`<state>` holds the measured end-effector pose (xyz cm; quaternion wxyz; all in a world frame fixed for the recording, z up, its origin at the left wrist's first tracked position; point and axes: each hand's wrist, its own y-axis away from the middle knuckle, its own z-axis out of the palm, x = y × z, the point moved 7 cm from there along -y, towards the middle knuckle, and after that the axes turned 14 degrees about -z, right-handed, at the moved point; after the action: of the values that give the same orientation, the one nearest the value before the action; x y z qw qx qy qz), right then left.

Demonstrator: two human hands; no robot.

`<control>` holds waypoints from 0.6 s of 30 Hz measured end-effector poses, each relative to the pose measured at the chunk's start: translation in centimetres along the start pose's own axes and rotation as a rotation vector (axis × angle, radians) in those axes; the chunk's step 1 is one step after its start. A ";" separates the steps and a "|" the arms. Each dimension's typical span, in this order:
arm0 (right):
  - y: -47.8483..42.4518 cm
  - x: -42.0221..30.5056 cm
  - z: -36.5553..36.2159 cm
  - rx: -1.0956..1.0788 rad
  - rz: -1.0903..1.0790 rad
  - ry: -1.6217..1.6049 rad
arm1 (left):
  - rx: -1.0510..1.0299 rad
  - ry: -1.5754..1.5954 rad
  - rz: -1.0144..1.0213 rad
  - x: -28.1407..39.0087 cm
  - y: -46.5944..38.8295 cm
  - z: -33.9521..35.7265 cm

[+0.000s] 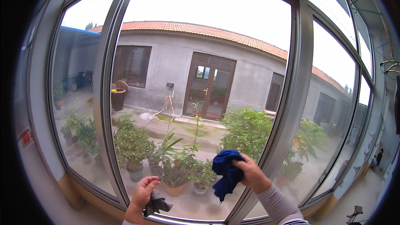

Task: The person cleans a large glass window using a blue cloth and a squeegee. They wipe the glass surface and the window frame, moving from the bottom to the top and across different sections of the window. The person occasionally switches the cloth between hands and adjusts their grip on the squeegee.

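My right hand [251, 173] grips a crumpled dark blue cloth [229, 172] between thumb and fingers, in front of the window's middle section. The cloth's lower end hangs down loose. Lower and to the left, my left hand [144, 192] is partly curled around a dark grey cloth [157, 204], which droops below the fingers near the bottom of the frame. Before me stands a large metal-framed window [301, 47]. The view through its middle section is clearer than through the hazy left side pane [78, 100]; whether glass fills the middle, I cannot tell.
Several potted plants stand beyond the window, one in a terracotta-coloured pot [175, 190]. Across the yard is a grey building [172, 56] with a brown double door [210, 87]. Wire hangers [390, 64] hang at the right. A small stool [355, 213] stands on the floor at lower right.
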<state>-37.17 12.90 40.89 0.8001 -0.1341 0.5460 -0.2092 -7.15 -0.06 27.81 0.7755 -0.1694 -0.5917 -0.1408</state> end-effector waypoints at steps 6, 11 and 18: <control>-3.8 -25.4 0.2 0.010 -0.795 0.251 | 0.626 -0.411 0.609 15.9 -4.6 -10.4; -5.2 -44.1 0.1 0.357 -1.389 0.889 | 1.159 -0.766 0.653 26.3 -7.6 -14.9; -10.0 -56.2 2.4 1.021 -1.833 1.366 | 1.464 -1.067 0.755 30.3 -12.0 -19.2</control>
<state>-54.58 31.15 92.13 -0.1256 -0.0035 0.4115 -0.9027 12.41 -19.64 53.61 0.3138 0.1336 -0.7126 0.6131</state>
